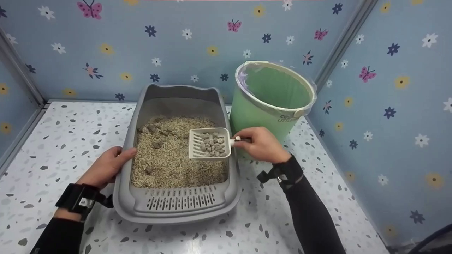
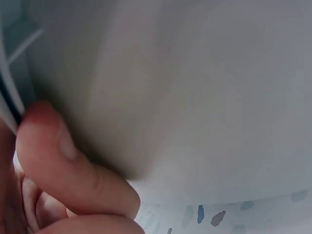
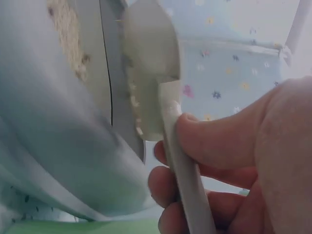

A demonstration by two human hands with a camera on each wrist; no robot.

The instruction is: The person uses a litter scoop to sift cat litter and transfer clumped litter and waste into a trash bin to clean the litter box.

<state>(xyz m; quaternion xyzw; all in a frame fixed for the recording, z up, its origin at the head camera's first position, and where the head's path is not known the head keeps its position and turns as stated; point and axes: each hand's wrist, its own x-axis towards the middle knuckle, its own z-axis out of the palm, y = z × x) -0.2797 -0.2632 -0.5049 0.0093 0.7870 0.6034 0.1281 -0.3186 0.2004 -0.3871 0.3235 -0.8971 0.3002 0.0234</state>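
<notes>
A grey litter box filled with tan pellet litter stands on the speckled surface. My left hand grips its left rim, thumb over the top; in the left wrist view, curled fingers lie against the pale outer wall. With my right hand I hold a white slotted litter scoop by its handle, over the box's right side. Several greyish clumps lie in the scoop. From the right wrist view, the thumb presses along the scoop's handle. A few darker clumps show in the litter.
A green bin with a clear liner stands behind my right hand, close to the box's right side. Patterned blue walls enclose the back and both sides. A dark cable shows at the lower right.
</notes>
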